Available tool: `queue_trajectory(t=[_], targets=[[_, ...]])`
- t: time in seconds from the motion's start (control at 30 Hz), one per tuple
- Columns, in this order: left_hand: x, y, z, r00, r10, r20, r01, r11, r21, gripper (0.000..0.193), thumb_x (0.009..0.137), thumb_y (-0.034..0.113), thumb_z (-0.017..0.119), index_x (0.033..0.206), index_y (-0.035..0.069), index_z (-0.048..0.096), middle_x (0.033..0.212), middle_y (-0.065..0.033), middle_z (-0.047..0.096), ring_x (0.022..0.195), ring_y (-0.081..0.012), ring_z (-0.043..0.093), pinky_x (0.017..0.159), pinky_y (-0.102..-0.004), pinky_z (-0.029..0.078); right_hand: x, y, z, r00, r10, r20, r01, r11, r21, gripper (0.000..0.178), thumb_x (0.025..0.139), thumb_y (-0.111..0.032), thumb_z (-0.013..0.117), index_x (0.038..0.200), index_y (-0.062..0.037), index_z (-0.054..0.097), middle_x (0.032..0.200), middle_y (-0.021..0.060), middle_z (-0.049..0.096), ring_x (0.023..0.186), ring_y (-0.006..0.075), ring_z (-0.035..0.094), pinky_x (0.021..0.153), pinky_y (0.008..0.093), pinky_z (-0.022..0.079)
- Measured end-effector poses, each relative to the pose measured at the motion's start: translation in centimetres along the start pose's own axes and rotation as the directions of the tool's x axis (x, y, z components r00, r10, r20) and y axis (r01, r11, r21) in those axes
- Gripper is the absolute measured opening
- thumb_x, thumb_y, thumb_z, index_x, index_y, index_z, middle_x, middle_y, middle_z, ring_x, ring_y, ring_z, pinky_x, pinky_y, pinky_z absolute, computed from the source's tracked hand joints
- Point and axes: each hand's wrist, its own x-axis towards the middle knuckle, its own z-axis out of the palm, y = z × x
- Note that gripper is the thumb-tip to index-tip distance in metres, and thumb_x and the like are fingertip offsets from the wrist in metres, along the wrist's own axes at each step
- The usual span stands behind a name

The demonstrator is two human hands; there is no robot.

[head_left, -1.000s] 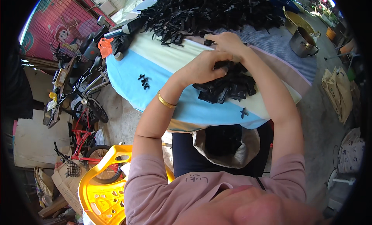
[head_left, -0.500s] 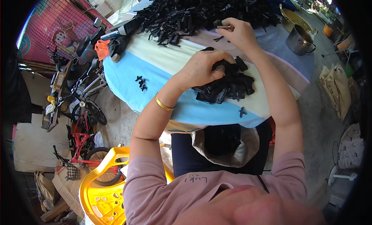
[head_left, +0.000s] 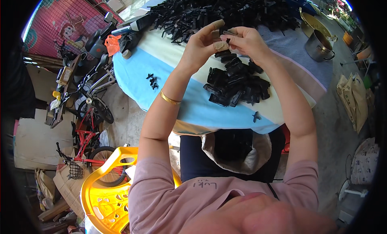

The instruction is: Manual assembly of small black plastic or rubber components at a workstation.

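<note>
Head view: a round table (head_left: 169, 79) fills the upper centre of the frame, covered with a cloth in light blue and cream bands, with a finer chequered section toward the upper right. The ground around it is bare concrete in sunlight.

A large heap of loose black plastic parts (head_left: 225, 10) spreads across the far side of the table, along the top of the frame. A smaller pile of black pieces (head_left: 236, 87) lies on the cloth at centre, directly below the hands. A few stray black bits (head_left: 152, 81) sit apart on the blue band at centre left, and one more (head_left: 256, 116) lies near the table's near edge.

The left hand (head_left: 203, 42) and right hand (head_left: 248, 40) are raised together above the small pile, fingertips meeting. Both pinch a small black part (head_left: 226, 33) between them; its exact shape is too small to tell. A gold bangle (head_left: 169, 99) circles the left wrist.

A metal pot (head_left: 318, 46) stands at upper right, just off the table. A cloth-lined bag (head_left: 238, 147) hangs open below the table's near edge, at lower centre. A yellow plastic chair (head_left: 102, 193) sits at lower left. Bicycles (head_left: 86, 113) crowd the left edge, beneath a pink patterned panel (head_left: 60, 24) at upper left. Sacks (head_left: 356, 101) lie at the right edge.
</note>
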Motion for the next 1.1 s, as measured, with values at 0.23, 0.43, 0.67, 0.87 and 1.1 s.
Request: queue_trajectory(t=[0.23,0.43,0.67,0.87,1.1], targets=[[0.2,-0.1,0.1,0.988,0.104,-0.118,-0.109,0.994,-0.03,0.044,0.08,-0.001,0.054,0.12,-0.005,0.038,0.102,-0.0121,0.056,0.085,-0.0154,0.058,0.078,-0.0264,0.047,0.0,-0.3,-0.9,0.996,-0.093,-0.011,0.094,0.995,0.036,0.016,0.081,-0.014,0.055,0.089,-0.0009,0.058,0.065,-0.0007,0.051,0.048,0.0005,0.037,0.042,0.0149,0.027],[0.0,-0.5,0.3,0.98,0.092,-0.178,-0.103,0.993,-0.057,0.035,0.082,-0.003,0.048,0.114,-0.006,0.035,0.097,-0.0148,0.055,0.08,-0.0182,0.058,0.076,-0.0279,0.048,-0.1,0.2,0.2,0.959,-0.282,-0.002,0.274,0.933,-0.235,0.018,0.086,-0.02,0.054,0.09,-0.0045,0.06,0.064,-0.0034,0.048,0.055,0.001,0.04,0.047,0.0155,0.032],[-0.1,-1.2,1.2,0.963,0.186,-0.195,-0.163,0.978,0.128,0.03,0.082,-0.004,0.048,0.111,-0.005,0.042,0.098,-0.0105,0.056,0.08,-0.0136,0.057,0.073,-0.0248,0.047,-0.4,0.1,0.5,0.949,-0.315,-0.032,0.283,0.889,-0.361,0.016,0.085,-0.018,0.054,0.088,-0.0043,0.061,0.063,-0.0027,0.052,0.059,0.003,0.046,0.052,0.018,0.037],[-0.1,-1.5,1.6,0.924,0.239,-0.3,-0.19,0.965,0.182,0.026,0.08,-0.003,0.054,0.105,-0.004,0.05,0.089,-0.0084,0.06,0.077,-0.0116,0.057,0.071,-0.0226,0.047,-0.5,0.1,1.0,0.909,-0.408,-0.081,0.359,0.867,-0.345,0.018,0.081,-0.017,0.057,0.081,-0.0004,0.062,0.058,0.0015,0.056,0.052,0.0055,0.048,0.048,0.0193,0.038],[-0.6,-1.2,1.4,0.828,0.507,-0.24,-0.347,0.799,0.491,0.024,0.078,-0.004,0.057,0.102,-0.004,0.052,0.09,-0.0089,0.06,0.078,-0.0122,0.058,0.072,-0.0232,0.047,-1.1,-1.2,0.5,0.997,-0.073,0.022,0.075,0.992,-0.103,0.019,0.084,-0.02,0.055,0.088,-0.0016,0.06,0.063,-0.0016,0.055,0.054,0.0033,0.046,0.049,0.0165,0.035]])
